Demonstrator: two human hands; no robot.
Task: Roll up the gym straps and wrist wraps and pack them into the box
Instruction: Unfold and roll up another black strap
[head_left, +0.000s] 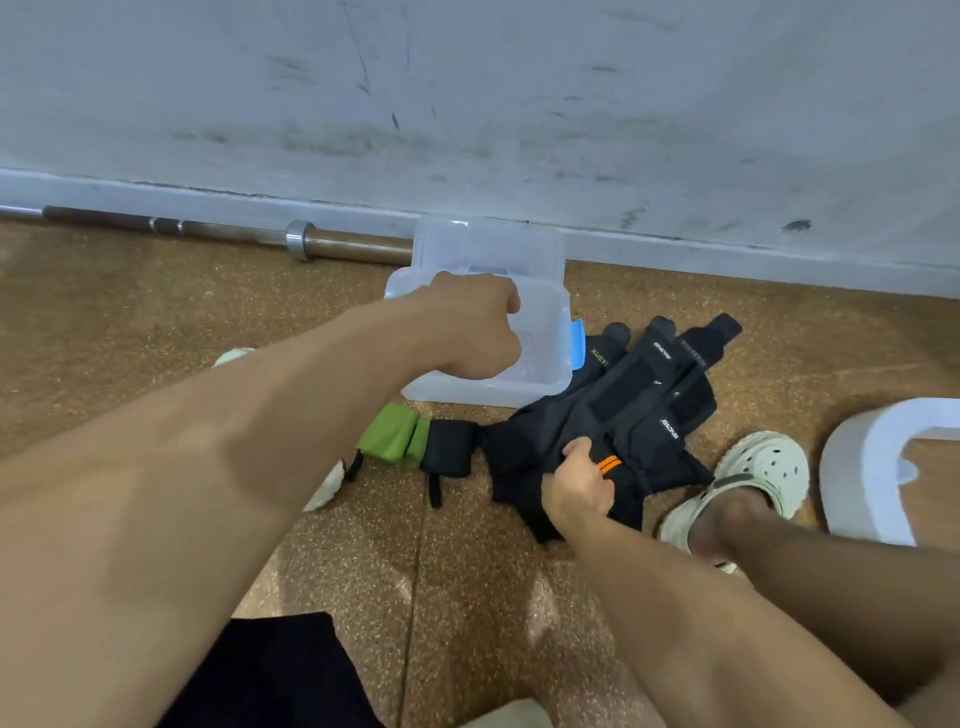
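Left hand (470, 327) curls over the clear plastic box (540, 364), contents of its grip hidden, while right hand (579, 486) pinches an orange-striped strap from the black strap pile (623, 415) just beside the box, likely next to roll.

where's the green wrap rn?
Head view, lower centre: the green wrap lies on the floor just in front of the clear plastic box, touching a rolled black wrap on its right.

A barbell (208, 231) lies along the wall (467, 93).
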